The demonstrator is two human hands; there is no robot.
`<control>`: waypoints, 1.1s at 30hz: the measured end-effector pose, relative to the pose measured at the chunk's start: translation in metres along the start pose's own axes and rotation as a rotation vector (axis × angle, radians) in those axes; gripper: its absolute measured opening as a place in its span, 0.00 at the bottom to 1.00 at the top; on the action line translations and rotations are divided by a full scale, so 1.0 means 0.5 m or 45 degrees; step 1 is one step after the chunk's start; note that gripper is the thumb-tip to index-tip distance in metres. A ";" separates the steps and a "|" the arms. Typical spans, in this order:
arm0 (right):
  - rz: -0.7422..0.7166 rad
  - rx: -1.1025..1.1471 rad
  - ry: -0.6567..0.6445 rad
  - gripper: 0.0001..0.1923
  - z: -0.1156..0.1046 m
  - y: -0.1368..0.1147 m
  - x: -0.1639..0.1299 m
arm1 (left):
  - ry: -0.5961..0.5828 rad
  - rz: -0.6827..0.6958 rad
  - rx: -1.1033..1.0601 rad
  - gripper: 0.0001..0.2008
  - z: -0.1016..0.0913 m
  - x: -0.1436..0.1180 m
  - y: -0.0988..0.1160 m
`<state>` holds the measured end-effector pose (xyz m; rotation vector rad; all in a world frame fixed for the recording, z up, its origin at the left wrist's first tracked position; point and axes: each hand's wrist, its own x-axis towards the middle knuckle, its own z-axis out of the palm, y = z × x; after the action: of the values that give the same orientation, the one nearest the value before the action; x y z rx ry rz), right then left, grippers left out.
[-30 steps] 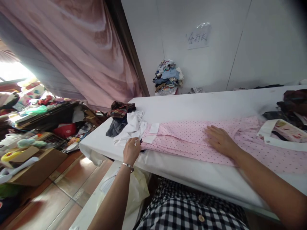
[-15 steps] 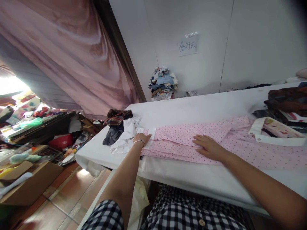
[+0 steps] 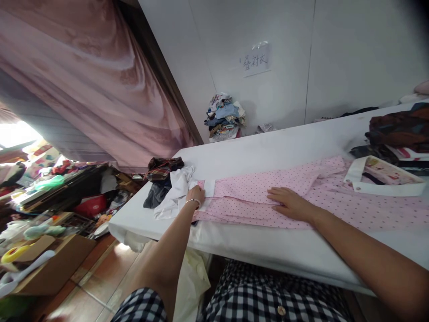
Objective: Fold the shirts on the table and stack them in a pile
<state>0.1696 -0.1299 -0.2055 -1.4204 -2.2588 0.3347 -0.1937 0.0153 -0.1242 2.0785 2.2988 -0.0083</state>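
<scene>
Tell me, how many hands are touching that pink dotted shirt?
2. The left hand rests on the white cuffs at the left end of the pink dotted shirt; the right hand lies flat on its middle. No other person's hands show.

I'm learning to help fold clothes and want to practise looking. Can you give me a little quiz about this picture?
1. True or false: the right hand lies flat on the pink dotted shirt.
2. What is the left hand touching? A) the cardboard box B) the shirt's white cuff end C) the wall sign
3. Which colour is the shirt's collar?

Key: 1 true. 2 B. 3 white.
</scene>
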 end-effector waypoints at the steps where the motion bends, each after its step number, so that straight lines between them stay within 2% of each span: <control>1: -0.003 -0.005 -0.002 0.24 -0.002 -0.002 0.000 | 0.006 0.015 0.001 0.12 -0.002 -0.002 -0.001; 9: -0.017 -0.001 -0.011 0.23 -0.008 -0.005 0.001 | 0.008 0.112 0.013 0.10 -0.020 -0.016 -0.002; 14: -0.066 0.015 0.020 0.21 -0.021 -0.018 -0.001 | 0.026 0.224 0.001 0.08 -0.067 -0.007 0.017; 18: -0.149 0.087 0.080 0.17 -0.034 -0.027 0.000 | 0.039 0.309 -0.053 0.05 -0.113 -0.001 0.059; 22: -0.218 0.174 0.105 0.14 -0.038 -0.027 0.004 | -0.030 0.415 -0.159 0.02 -0.138 -0.007 0.141; 25: -0.203 0.198 0.112 0.15 -0.039 -0.025 0.006 | -0.121 0.511 -0.287 0.04 -0.128 -0.027 0.223; 29: -0.185 0.213 0.117 0.14 -0.045 -0.026 0.006 | -0.273 0.669 -0.508 0.10 -0.079 -0.071 0.318; 31: -0.161 0.202 0.141 0.12 -0.049 -0.024 0.006 | -0.302 0.752 -0.600 0.15 -0.051 -0.092 0.341; 33: -0.113 0.170 0.174 0.10 -0.052 -0.021 0.005 | -0.252 0.798 -0.650 0.18 -0.026 -0.106 0.341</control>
<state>0.1732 -0.1330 -0.1776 -1.2336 -2.1391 0.3424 -0.0194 -0.0200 -0.1053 2.2606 1.2822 0.3348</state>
